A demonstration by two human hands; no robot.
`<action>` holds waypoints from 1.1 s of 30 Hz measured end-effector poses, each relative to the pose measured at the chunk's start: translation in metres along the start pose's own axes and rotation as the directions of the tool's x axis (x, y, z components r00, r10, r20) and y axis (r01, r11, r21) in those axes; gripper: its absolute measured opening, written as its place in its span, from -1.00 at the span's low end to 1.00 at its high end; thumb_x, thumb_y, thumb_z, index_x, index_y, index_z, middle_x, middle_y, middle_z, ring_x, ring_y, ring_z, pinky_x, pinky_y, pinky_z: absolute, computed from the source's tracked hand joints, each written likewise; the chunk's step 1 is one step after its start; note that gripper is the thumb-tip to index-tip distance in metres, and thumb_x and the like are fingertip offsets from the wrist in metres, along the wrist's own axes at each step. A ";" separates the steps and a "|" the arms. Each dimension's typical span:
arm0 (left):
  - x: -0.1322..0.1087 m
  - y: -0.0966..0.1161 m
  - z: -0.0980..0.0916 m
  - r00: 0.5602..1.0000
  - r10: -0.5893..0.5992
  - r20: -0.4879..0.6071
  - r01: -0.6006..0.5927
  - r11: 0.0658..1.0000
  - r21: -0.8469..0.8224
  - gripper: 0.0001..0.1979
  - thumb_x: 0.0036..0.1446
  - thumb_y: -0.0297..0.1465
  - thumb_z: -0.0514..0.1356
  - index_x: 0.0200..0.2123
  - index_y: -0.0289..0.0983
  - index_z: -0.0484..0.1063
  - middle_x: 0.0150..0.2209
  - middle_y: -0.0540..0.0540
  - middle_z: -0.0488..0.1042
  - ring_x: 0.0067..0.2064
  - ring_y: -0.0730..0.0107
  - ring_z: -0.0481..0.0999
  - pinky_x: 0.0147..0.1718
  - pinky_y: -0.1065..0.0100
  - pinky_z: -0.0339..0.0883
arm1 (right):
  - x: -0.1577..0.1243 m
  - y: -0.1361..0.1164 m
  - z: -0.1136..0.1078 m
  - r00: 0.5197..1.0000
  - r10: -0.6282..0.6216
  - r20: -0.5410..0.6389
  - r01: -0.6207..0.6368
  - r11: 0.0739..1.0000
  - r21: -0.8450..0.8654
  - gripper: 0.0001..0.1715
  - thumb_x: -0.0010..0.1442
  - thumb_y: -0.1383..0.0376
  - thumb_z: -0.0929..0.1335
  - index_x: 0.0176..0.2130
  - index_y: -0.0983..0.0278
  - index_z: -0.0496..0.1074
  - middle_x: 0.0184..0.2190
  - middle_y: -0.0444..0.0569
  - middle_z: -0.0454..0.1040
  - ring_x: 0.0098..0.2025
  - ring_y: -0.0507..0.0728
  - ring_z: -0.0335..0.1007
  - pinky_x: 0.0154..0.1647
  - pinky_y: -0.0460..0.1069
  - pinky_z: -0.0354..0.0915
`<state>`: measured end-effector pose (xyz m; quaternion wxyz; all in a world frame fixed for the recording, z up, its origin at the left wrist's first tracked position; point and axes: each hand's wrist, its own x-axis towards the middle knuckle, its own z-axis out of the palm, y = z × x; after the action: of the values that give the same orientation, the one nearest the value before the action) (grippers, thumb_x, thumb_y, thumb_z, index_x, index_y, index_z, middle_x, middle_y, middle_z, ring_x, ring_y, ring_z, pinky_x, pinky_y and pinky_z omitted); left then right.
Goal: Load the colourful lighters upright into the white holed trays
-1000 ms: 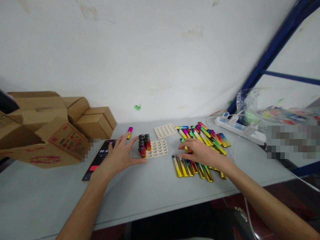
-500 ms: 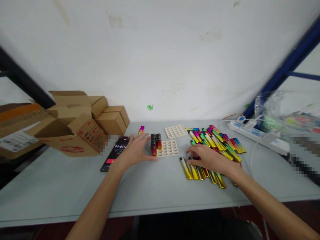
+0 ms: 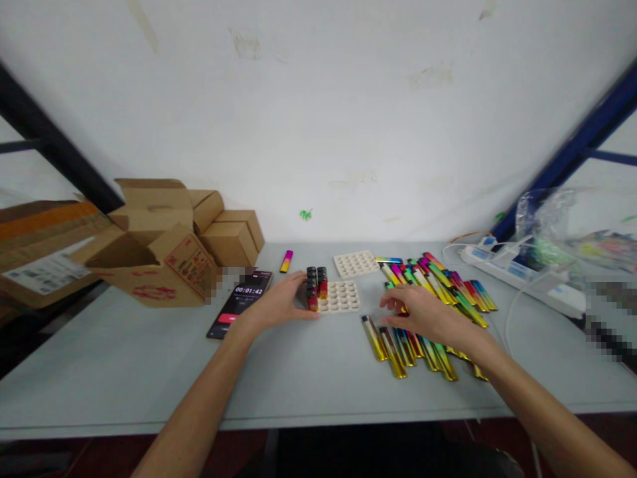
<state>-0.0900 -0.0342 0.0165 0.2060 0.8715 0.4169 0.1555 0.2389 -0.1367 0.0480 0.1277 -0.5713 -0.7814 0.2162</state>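
Several red lighters (image 3: 312, 300) with black tops stand in two rows at the left end of a cream tray (image 3: 343, 304) with round holes. My left hand (image 3: 281, 302) curves around their left side, thumb in front and fingers behind, with a gap between them. Over a pile of shiny multicoloured lighters (image 3: 438, 285) hovers my right hand (image 3: 415, 309). Its fingers are bent and apart from the thumb; a bit of red shows behind the gap. Below that hand, more gold-ended lighters (image 3: 395, 355) lie fanned out on the table.
A second cream tray (image 3: 355, 263) lies behind the first. On the left are a phone (image 3: 241, 302) showing a timer, a lone purple-yellow lighter (image 3: 286, 261) and cardboard boxes (image 3: 164, 272). A white power strip (image 3: 522, 279) with cables and a clear plastic bag (image 3: 557, 226) are on the right.
One gold-ended lighter near my right hand has shifted toward the table's front edge. My right hand's fingers have opened slightly away from the lighters. My left hand stays by the tray; the view has tilted slightly.
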 end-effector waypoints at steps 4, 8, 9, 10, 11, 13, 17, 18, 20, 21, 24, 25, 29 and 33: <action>0.000 0.001 -0.001 0.998 0.009 0.058 -0.008 1.000 -0.006 -0.12 -0.05 -0.04 0.48 0.28 -0.30 0.40 0.34 -0.33 0.42 0.37 -0.15 0.39 0.39 -0.03 0.22 | -0.018 -0.006 0.006 0.997 0.005 0.080 0.000 0.998 -0.063 -0.58 0.18 0.12 0.54 -0.02 0.23 0.56 -0.03 0.08 0.56 -0.01 0.29 0.53 -0.01 0.10 0.38; 0.002 0.001 -0.002 0.998 0.017 0.054 -0.017 1.000 -0.001 -0.14 -0.04 -0.04 0.48 0.26 -0.32 0.41 0.32 -0.33 0.44 0.34 -0.15 0.42 0.37 0.02 0.25 | -0.020 -0.007 0.012 0.995 0.022 0.094 -0.015 0.998 -0.065 -0.60 0.21 0.18 0.53 0.01 0.25 0.52 0.00 0.09 0.55 0.04 0.30 0.51 0.06 0.11 0.36; 0.002 0.001 -0.002 0.998 0.020 0.053 -0.020 1.000 -0.001 -0.15 -0.04 -0.04 0.48 0.25 -0.31 0.41 0.32 -0.32 0.44 0.34 -0.15 0.42 0.37 0.02 0.25 | -0.018 -0.007 0.013 0.995 0.024 0.095 -0.017 0.998 -0.068 -0.63 0.22 0.21 0.52 0.01 0.25 0.52 -0.01 0.09 0.56 0.04 0.29 0.51 0.06 0.10 0.35; 0.002 0.001 -0.002 0.998 0.023 0.054 -0.023 1.000 -0.001 -0.16 -0.04 -0.04 0.48 0.25 -0.30 0.42 0.32 -0.31 0.44 0.34 -0.14 0.42 0.37 0.01 0.26 | -0.016 -0.007 0.013 0.995 0.028 0.093 -0.022 0.997 -0.071 -0.63 0.22 0.25 0.52 0.02 0.25 0.52 -0.02 0.09 0.57 0.02 0.29 0.51 0.06 0.10 0.35; 0.002 0.001 -0.002 0.998 0.024 0.056 -0.024 1.000 0.000 -0.16 -0.04 -0.04 0.47 0.24 -0.30 0.42 0.31 -0.31 0.45 0.33 -0.14 0.43 0.37 0.01 0.26 | -0.014 -0.008 0.014 0.996 0.034 0.087 -0.028 0.997 -0.073 -0.60 0.20 0.27 0.52 0.03 0.25 0.52 -0.04 0.09 0.58 0.01 0.29 0.52 0.05 0.10 0.35; 0.002 0.001 -0.002 0.998 0.020 0.056 -0.020 1.000 0.004 -0.17 -0.05 -0.04 0.48 0.23 -0.30 0.43 0.31 -0.32 0.45 0.33 -0.15 0.43 0.37 -0.01 0.26 | -0.010 -0.011 0.015 0.996 0.047 0.073 -0.042 0.997 -0.070 -0.58 0.18 0.29 0.52 0.04 0.25 0.52 -0.08 0.08 0.59 -0.01 0.29 0.52 0.02 0.09 0.35; 0.002 0.001 -0.001 0.999 0.018 0.036 -0.018 1.000 0.005 -0.18 -0.07 -0.04 0.48 0.21 -0.30 0.45 0.29 -0.32 0.47 0.32 -0.17 0.44 0.36 -0.03 0.28 | -0.005 -0.017 0.019 0.996 0.046 0.074 -0.041 0.997 -0.069 -0.61 0.18 0.35 0.51 0.02 0.25 0.53 -0.11 0.07 0.58 -0.01 0.28 0.52 0.02 0.09 0.37; 0.002 0.001 -0.001 0.999 0.021 0.030 -0.021 1.000 0.002 -0.19 -0.08 -0.04 0.49 0.20 -0.29 0.46 0.28 -0.30 0.48 0.31 -0.17 0.45 0.35 -0.03 0.29 | -0.004 -0.018 0.019 0.998 0.035 0.058 -0.032 0.998 -0.061 -0.60 0.17 0.38 0.51 0.02 0.26 0.54 -0.11 0.06 0.58 -0.02 0.27 0.53 0.03 0.09 0.38; 0.002 0.002 -0.002 0.999 0.031 0.027 -0.031 1.000 0.003 -0.21 -0.07 -0.04 0.48 0.18 -0.27 0.48 0.26 -0.28 0.49 0.28 -0.16 0.47 0.33 -0.03 0.30 | -0.002 -0.019 0.018 1.000 0.011 0.005 -0.011 1.000 -0.012 -0.57 0.17 0.41 0.49 0.05 0.26 0.53 -0.10 0.06 0.58 -0.08 0.23 0.56 0.04 0.09 0.40; 0.002 0.002 -0.002 0.999 0.034 0.028 -0.034 0.999 0.010 -0.23 -0.07 -0.04 0.48 0.17 -0.27 0.49 0.25 -0.28 0.50 0.27 -0.15 0.48 0.33 -0.02 0.31 | -0.001 -0.018 0.016 1.000 0.005 -0.023 -0.004 1.000 0.031 -0.55 0.19 0.41 0.48 0.08 0.25 0.52 -0.09 0.05 0.58 -0.12 0.20 0.57 0.02 0.08 0.41; 0.002 0.003 -0.003 1.000 0.017 0.023 -0.019 0.999 0.049 -0.26 -0.08 -0.03 0.49 0.13 -0.28 0.51 0.23 -0.30 0.50 0.27 -0.16 0.47 0.32 -0.04 0.30 | 0.002 -0.013 0.008 0.994 0.029 -0.109 -0.005 0.976 0.218 -0.46 0.18 0.34 0.51 0.15 0.22 0.50 0.04 0.08 0.57 -0.22 0.15 0.61 -0.07 0.07 0.46; 0.002 0.004 -0.003 1.000 0.011 0.018 -0.012 0.998 0.058 -0.26 -0.09 -0.03 0.49 0.11 -0.28 0.52 0.22 -0.31 0.50 0.27 -0.16 0.47 0.32 -0.05 0.30 | 0.003 -0.011 0.005 0.989 0.042 -0.142 0.001 0.957 0.289 -0.48 0.16 0.29 0.53 0.11 0.23 0.52 0.08 0.09 0.56 -0.21 0.15 0.62 -0.09 0.06 0.47; 0.002 0.003 -0.002 1.000 0.015 -0.001 -0.015 0.998 0.060 -0.31 -0.10 -0.01 0.49 0.03 -0.27 0.55 0.12 -0.28 0.55 0.17 -0.15 0.52 0.25 -0.07 0.37 | 0.008 -0.006 -0.004 0.981 0.036 -0.189 0.074 0.836 0.543 -0.70 0.14 0.10 0.56 -0.31 0.28 0.57 0.07 0.12 0.61 -0.02 0.25 0.61 -0.03 0.08 0.45; 0.003 0.001 -0.001 1.000 0.018 -0.007 -0.018 0.998 0.062 -0.36 -0.14 0.04 0.49 -0.08 -0.27 0.58 0.03 -0.24 0.56 0.11 -0.14 0.55 0.19 -0.03 0.42 | 0.013 -0.009 -0.001 0.988 -0.020 -0.151 0.125 0.669 0.733 -0.63 0.25 0.03 0.50 -0.12 0.25 0.55 -0.03 0.08 0.65 0.04 0.23 0.57 0.09 0.11 0.41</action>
<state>-0.0884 -0.0320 0.0182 0.1762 0.8806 0.4143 0.1477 0.2273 -0.1262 0.0529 0.4072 -0.4517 -0.6389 0.4711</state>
